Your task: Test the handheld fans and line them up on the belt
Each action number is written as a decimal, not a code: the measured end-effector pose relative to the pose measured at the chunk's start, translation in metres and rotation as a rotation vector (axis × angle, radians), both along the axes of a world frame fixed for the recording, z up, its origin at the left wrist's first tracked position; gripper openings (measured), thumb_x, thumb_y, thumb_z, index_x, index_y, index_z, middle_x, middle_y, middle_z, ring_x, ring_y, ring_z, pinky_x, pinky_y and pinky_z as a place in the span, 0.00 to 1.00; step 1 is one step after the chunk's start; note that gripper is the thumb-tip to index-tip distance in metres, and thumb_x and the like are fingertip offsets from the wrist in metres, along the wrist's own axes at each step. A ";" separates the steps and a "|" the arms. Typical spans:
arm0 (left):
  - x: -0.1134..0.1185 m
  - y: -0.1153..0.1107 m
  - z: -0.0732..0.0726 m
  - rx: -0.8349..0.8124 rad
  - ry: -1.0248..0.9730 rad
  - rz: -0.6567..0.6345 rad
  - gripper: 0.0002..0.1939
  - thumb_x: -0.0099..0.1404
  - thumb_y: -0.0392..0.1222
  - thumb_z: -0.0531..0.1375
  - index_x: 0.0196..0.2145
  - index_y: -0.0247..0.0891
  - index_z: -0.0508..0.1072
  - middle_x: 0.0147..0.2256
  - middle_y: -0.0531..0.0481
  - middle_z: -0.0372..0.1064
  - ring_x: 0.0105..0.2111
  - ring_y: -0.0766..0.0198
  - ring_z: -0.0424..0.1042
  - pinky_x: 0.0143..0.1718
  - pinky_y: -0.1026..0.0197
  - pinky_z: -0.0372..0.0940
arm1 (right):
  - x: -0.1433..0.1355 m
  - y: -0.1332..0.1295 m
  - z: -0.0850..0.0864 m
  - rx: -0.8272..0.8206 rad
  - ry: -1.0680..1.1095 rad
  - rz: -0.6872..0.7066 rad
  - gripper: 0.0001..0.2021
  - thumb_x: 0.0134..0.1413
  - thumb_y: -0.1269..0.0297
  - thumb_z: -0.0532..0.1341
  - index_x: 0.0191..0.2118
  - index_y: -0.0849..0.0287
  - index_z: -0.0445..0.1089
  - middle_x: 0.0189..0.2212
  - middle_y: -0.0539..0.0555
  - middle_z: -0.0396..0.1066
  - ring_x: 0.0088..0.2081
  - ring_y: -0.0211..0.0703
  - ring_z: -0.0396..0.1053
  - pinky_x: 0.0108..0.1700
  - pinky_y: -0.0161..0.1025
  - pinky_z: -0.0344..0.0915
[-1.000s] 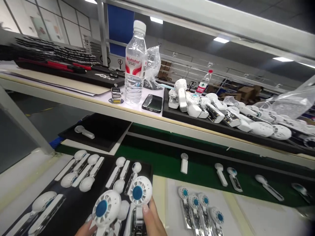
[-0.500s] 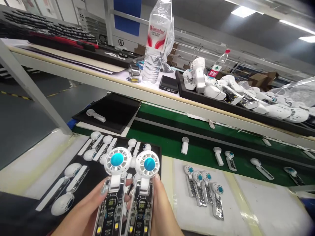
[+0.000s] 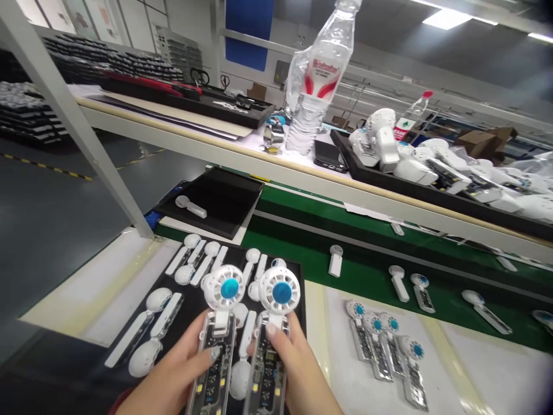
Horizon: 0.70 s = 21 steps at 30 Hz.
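An electronics assembly line on a factory floor: a green conveyor belt (image 3: 371,259) carries handheld fan units past a workstation, running from 9 o'clock to 3 o'clock. A black tray (image 3: 298,276) at 6 o'clock holds rows of white fan parts (image 3: 190,271). On the shelf (image 3: 224,153) at 12 o'clock, another tray is heaped with fan housings (image 3: 415,164), with stacked trays (image 3: 129,69) at 10 o'clock and ceiling strip lights (image 3: 444,17) overhead.
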<state>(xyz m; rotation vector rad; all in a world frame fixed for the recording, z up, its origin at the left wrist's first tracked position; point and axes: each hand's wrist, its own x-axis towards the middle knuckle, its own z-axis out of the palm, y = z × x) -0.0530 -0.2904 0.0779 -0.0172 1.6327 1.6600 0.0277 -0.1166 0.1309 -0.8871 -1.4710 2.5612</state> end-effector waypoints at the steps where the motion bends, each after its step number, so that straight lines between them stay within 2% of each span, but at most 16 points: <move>1: -0.005 -0.008 -0.017 -0.059 0.054 -0.075 0.35 0.53 0.52 0.57 0.56 0.40 0.53 0.52 0.49 0.63 0.52 0.54 0.61 0.51 0.56 0.59 | -0.001 0.002 -0.008 0.138 -0.017 0.052 0.31 0.44 0.53 0.63 0.54 0.54 0.55 0.45 0.56 0.67 0.48 0.49 0.64 0.47 0.45 0.62; 2: -0.011 -0.016 -0.037 -0.177 0.141 -0.174 0.36 0.52 0.48 0.56 0.56 0.36 0.50 0.53 0.46 0.61 0.54 0.56 0.58 0.53 0.60 0.56 | -0.004 0.003 -0.018 0.289 -0.036 0.136 0.28 0.46 0.58 0.62 0.54 0.53 0.56 0.48 0.54 0.65 0.51 0.48 0.61 0.51 0.44 0.58; 3: -0.018 -0.024 -0.058 -0.375 0.263 -0.264 0.33 0.54 0.44 0.53 0.55 0.31 0.50 0.52 0.44 0.62 0.55 0.59 0.58 0.55 0.62 0.54 | -0.007 0.003 -0.029 0.454 -0.047 0.243 0.24 0.47 0.63 0.60 0.53 0.52 0.59 0.49 0.53 0.64 0.52 0.47 0.59 0.53 0.44 0.56; 4: -0.024 -0.031 -0.079 -0.572 0.369 -0.352 0.28 0.55 0.42 0.50 0.53 0.29 0.52 0.49 0.42 0.65 0.52 0.59 0.61 0.53 0.63 0.55 | -0.012 0.002 -0.041 0.628 -0.040 0.366 0.22 0.47 0.68 0.59 0.51 0.49 0.62 0.48 0.51 0.65 0.51 0.47 0.59 0.53 0.45 0.55; 7: -0.039 -0.046 -0.130 -0.775 0.424 -0.408 0.20 0.56 0.35 0.50 0.46 0.25 0.59 0.41 0.37 0.69 0.44 0.56 0.68 0.46 0.60 0.60 | -0.034 -0.011 -0.090 1.164 0.096 0.697 0.20 0.45 0.75 0.59 0.43 0.43 0.68 0.40 0.48 0.69 0.49 0.50 0.58 0.55 0.56 0.48; 9: -0.048 -0.047 -0.151 -0.835 0.446 -0.426 0.18 0.55 0.30 0.50 0.45 0.24 0.60 0.41 0.35 0.69 0.44 0.55 0.68 0.46 0.60 0.59 | -0.052 -0.027 -0.130 1.456 0.256 0.869 0.13 0.50 0.71 0.59 0.39 0.44 0.70 0.38 0.48 0.70 0.50 0.51 0.57 0.56 0.64 0.39; 12: -0.060 -0.042 -0.166 -0.927 0.493 -0.479 0.19 0.54 0.26 0.49 0.46 0.23 0.59 0.44 0.31 0.66 0.47 0.52 0.66 0.48 0.57 0.57 | -0.079 -0.052 -0.187 1.757 0.485 1.162 0.05 0.53 0.64 0.59 0.34 0.49 0.72 0.37 0.49 0.71 0.49 0.51 0.58 0.56 0.64 0.41; 15: -0.072 -0.039 -0.176 -0.995 0.492 -0.545 0.20 0.56 0.25 0.47 0.47 0.20 0.59 0.43 0.29 0.66 0.45 0.48 0.67 0.45 0.52 0.59 | -0.101 -0.070 -0.224 1.842 0.536 1.363 0.05 0.52 0.60 0.59 0.34 0.47 0.72 0.36 0.46 0.71 0.47 0.51 0.58 0.57 0.64 0.44; 18: -0.079 -0.040 -0.187 -1.038 0.482 -0.598 0.24 0.57 0.23 0.44 0.53 0.17 0.53 0.44 0.27 0.65 0.44 0.49 0.69 0.44 0.51 0.60 | -0.112 -0.081 -0.237 1.842 0.494 1.383 0.07 0.55 0.59 0.56 0.36 0.46 0.71 0.38 0.45 0.70 0.47 0.50 0.58 0.56 0.64 0.47; 21: -0.081 -0.044 -0.191 -1.064 0.507 -0.631 0.26 0.58 0.23 0.43 0.56 0.15 0.47 0.47 0.26 0.63 0.45 0.52 0.68 0.46 0.53 0.60 | -0.110 -0.086 -0.234 1.843 0.524 1.316 0.09 0.56 0.59 0.54 0.37 0.49 0.71 0.42 0.48 0.68 0.50 0.49 0.57 0.56 0.60 0.51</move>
